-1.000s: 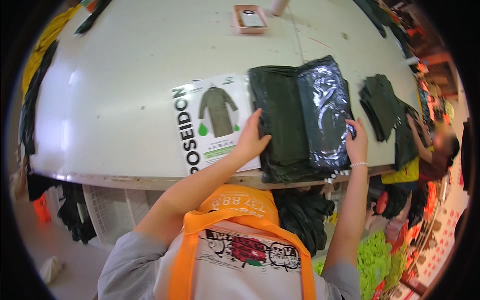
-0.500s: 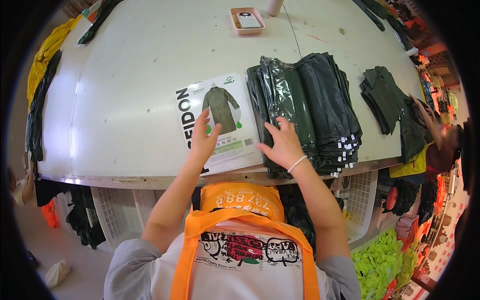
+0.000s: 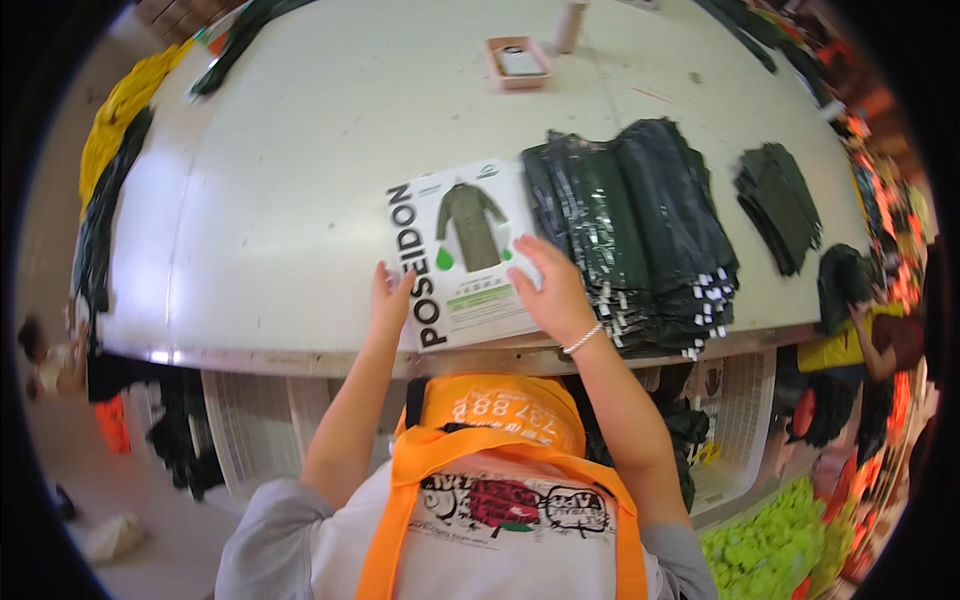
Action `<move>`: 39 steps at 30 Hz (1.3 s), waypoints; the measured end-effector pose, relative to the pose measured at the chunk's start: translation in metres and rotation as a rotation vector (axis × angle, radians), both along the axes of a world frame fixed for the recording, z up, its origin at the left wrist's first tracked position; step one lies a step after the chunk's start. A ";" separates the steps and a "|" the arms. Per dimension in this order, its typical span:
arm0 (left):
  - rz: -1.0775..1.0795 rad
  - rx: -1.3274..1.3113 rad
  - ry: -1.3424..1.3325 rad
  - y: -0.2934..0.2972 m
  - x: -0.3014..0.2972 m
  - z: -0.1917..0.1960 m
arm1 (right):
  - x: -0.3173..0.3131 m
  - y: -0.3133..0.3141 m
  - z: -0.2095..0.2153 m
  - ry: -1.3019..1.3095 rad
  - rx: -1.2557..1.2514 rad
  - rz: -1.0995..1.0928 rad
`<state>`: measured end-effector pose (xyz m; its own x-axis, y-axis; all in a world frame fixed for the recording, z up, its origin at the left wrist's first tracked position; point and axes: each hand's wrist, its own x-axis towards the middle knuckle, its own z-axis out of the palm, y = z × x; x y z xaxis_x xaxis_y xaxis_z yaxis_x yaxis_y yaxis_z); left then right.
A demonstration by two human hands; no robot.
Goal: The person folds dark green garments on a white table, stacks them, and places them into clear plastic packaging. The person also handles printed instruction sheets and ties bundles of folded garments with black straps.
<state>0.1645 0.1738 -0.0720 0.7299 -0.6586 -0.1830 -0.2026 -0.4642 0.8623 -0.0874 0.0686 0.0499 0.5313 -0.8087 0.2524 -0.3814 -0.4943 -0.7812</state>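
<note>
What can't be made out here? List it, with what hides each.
Head view:
Anything beneath the printed sheet: covered by it.
Part of the sheet's right edge: behind the right hand.
Whether the left hand touches the sheet: blurred.
White item in the pink tray: too small, blurred.
Far end of the upper-left dark garment: cut off by the top edge.

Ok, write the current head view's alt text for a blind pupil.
A person's left hand and right hand are at opposite edges of printed sheets picturing a green coat. Folded dark garments lie right of them on a white table, a pink tray beyond.
</note>
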 end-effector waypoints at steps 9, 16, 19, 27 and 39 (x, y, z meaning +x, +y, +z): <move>-0.488 -0.303 -0.131 -0.047 -0.069 0.067 | -0.232 -0.136 0.041 0.652 0.296 -0.666; -0.569 -0.042 0.639 -0.119 -0.141 0.101 | -0.246 -0.131 0.009 0.495 0.121 -0.818; -0.524 0.139 0.977 -0.158 -0.152 0.068 | -0.259 -0.140 0.017 0.671 0.127 -0.704; -0.402 -0.010 0.651 -0.161 -0.178 0.044 | -0.123 -0.062 -0.013 0.303 0.024 -0.050; -0.800 -0.069 -0.315 -0.157 -0.195 0.106 | -0.205 -0.086 -0.013 -0.125 0.209 -0.989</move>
